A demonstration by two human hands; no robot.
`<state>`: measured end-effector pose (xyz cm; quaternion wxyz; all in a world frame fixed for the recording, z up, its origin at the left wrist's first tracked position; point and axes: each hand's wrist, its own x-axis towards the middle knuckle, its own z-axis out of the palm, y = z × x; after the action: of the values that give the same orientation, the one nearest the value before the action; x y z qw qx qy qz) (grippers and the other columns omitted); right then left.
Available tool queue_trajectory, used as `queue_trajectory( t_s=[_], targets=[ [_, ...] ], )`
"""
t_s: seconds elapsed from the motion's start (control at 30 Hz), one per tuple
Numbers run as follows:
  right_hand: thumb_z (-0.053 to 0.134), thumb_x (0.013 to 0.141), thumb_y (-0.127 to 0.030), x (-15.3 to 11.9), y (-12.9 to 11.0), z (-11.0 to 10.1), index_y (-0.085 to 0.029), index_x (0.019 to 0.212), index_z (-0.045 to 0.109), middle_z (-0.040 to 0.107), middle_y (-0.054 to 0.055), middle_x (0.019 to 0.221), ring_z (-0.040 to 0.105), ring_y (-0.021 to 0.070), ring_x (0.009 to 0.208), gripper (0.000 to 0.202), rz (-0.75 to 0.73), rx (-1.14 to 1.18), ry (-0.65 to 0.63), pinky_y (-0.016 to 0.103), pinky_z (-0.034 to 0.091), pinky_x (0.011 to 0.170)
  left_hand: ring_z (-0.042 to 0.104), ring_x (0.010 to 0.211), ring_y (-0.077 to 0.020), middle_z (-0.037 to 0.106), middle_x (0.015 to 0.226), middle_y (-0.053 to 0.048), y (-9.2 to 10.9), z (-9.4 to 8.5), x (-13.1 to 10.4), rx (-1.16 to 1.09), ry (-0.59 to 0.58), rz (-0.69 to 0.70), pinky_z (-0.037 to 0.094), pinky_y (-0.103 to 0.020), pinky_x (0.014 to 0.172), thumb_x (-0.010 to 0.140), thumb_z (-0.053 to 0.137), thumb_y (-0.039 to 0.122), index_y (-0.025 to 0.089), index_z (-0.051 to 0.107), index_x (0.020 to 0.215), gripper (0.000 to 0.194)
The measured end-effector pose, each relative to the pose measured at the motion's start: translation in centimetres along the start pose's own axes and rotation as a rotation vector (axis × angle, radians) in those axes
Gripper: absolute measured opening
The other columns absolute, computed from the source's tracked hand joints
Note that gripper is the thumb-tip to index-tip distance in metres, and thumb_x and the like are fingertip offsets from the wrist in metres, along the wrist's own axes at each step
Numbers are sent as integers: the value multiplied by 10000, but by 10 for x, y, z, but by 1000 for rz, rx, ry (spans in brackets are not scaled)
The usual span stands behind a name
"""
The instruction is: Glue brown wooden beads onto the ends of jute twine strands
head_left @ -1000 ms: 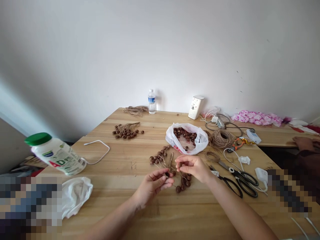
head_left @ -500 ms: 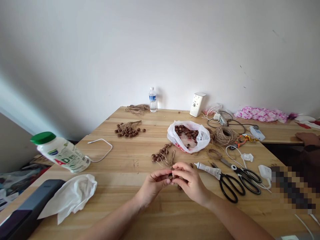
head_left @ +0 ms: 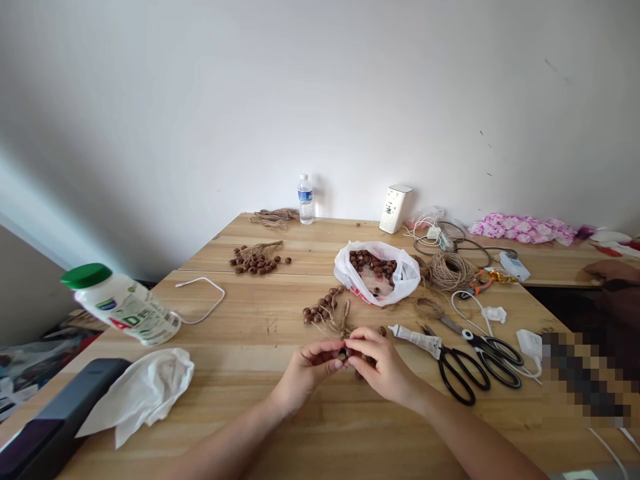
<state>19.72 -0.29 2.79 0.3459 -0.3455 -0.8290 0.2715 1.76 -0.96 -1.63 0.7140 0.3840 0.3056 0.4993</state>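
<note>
My left hand (head_left: 306,375) and my right hand (head_left: 381,365) meet at the middle of the table, fingertips pinched together. Between them is a small brown nut-like bead (head_left: 342,355), a dark opening showing on its near side. Just beyond the fingers stands a bound stem of jute twine (head_left: 345,316). Several more brown beads (head_left: 320,311) on twine strands lie left of that stem. Others peek out under my right hand, partly hidden. Behind, a white plastic bag (head_left: 411,277) holds many loose brown beads (head_left: 379,265).
Right of my hands lie a glue tube (head_left: 417,339), black-handled scissors (head_left: 463,373) and a second pair (head_left: 493,353). Coiled twine (head_left: 450,270) sits beyond. On the left are a green-capped bottle (head_left: 125,307) and tissue (head_left: 145,393). Another person's hand (head_left: 610,272) rests at far right.
The bead has turned slightly between my fingertips, and its opening shows more plainly. My right fingers have shifted a little. The other person's hand at far right has moved slightly left.
</note>
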Motion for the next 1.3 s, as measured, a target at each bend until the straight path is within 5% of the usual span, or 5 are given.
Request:
queue_trajectory(
  t_s=[0.3, 0.53, 1.3],
  targets=[
    [585, 776, -96, -3, -1, 11, -190, 1034, 586, 608, 80, 936, 589, 146, 730, 274, -101, 25, 243, 247, 520, 614, 643, 893, -171, 728, 932, -27, 1, 0, 1, -44, 8, 14, 497, -300, 842, 626, 754, 147, 222, 719, 901, 287],
    [588, 799, -65, -6, -4, 17, -194, 1013, 594, 635, 82, 950, 592, 187, 897, 250, -231, -104, 268, 325, 510, 805, 594, 966, -185, 655, 1023, -33, -1, -5, 2, 97, -10, 128, 485, -298, 856, 669, 721, 150, 236, 732, 877, 226],
    [588, 807, -78, -6, -1, 20, -188, 985, 649, 645, 80, 929, 616, 168, 849, 218, -212, 41, 276, 287, 537, 740, 560, 840, -156, 590, 873, -35, 5, -3, -2, 293, -139, 336, 482, -295, 739, 725, 664, 127, 297, 716, 933, 275]
  ],
)
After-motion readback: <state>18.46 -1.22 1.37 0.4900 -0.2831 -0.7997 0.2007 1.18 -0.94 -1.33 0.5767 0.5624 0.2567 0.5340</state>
